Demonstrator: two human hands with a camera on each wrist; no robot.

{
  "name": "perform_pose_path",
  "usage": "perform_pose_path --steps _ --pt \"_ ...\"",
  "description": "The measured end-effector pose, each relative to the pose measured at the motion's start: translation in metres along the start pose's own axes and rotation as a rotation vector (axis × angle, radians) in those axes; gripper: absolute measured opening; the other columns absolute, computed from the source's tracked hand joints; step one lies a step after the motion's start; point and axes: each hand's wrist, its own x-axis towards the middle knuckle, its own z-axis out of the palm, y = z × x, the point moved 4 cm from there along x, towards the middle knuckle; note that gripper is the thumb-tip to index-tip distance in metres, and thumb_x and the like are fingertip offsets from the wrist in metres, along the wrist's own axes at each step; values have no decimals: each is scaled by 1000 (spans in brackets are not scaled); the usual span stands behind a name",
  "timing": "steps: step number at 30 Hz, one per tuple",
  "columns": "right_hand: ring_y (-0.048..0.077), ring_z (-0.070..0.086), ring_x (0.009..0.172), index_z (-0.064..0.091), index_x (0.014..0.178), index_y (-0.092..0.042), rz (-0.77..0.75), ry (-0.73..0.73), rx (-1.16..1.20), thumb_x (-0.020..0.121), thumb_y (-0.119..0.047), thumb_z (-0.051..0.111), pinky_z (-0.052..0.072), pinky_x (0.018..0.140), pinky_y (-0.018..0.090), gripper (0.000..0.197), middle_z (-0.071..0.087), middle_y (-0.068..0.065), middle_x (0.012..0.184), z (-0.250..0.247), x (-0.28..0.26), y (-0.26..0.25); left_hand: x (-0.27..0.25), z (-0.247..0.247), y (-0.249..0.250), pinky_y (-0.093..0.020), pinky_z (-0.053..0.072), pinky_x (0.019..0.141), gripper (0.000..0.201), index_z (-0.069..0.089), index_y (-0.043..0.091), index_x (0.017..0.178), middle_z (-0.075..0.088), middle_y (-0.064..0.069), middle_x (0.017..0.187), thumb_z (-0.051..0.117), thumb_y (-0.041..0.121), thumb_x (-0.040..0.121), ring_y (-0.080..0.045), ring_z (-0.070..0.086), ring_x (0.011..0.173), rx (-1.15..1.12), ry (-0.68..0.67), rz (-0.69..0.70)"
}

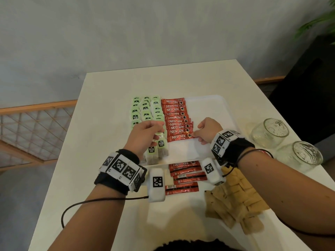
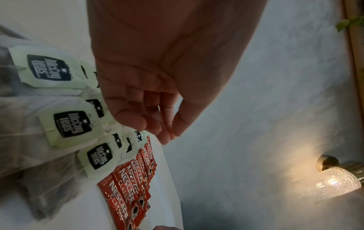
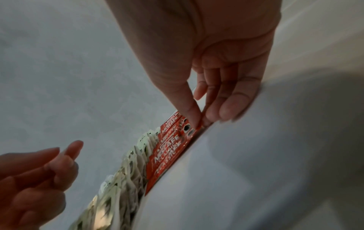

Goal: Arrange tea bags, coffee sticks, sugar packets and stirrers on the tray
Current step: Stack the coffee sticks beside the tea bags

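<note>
White worktop (image 1: 112,91) carries the tray (image 1: 213,105) at frame centre, where the right hand (image 1: 208,130) pinches the nearest coffee stick (image 1: 179,138) and the left hand (image 1: 145,134) hovers loosely curled, empty; a sideways tug could probably disturb the overlapping row.
</note>
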Motion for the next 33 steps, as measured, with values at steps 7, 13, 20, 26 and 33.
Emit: perform_pose_path --steps 7,13,20,26,33 --pt "17 62 69 63 97 -16 -225 -30 -77 80 -20 77 56 67 33 22 64 2 82 -12 -33 5 -24 11 -4 -12 41 62 6 71 19 95 65 10 86 67 18 90 5 57 67 422 -60 246" --pt "0 57 65 77 90 -33 -451 -252 -284 77 -27 80 41 66 16 14 67 -9 73 -2 -82 22 -53 44 -34 -33 53 84 22 68 29 106 61 12 100 73 29 85 -4 56 86 918 -296 354" --pt "2 55 72 74 100 -34 -483 -285 -534 76 -31 80 39 63 18 25 62 -14 80 13 -104 43 -76 64 -49 -36 48 92 49 56 25 130 56 1 123 68 42 87 -19 53 115 1232 -407 366" --pt "5 54 75 70 101 -31 -489 -239 -574 66 -42 85 48 74 29 39 62 -9 92 8 -117 48 -85 73 -55 -41 43 100 99 40 23 139 43 1 132 78 68 60 -21 41 120 1330 -435 464" --pt "9 60 77 71 90 -34 -474 -208 -606 66 -39 84 43 62 22 28 66 -10 87 11 -117 53 -82 89 -61 -39 45 94 75 43 17 133 45 -3 129 73 55 76 -23 45 116 1351 -390 477"
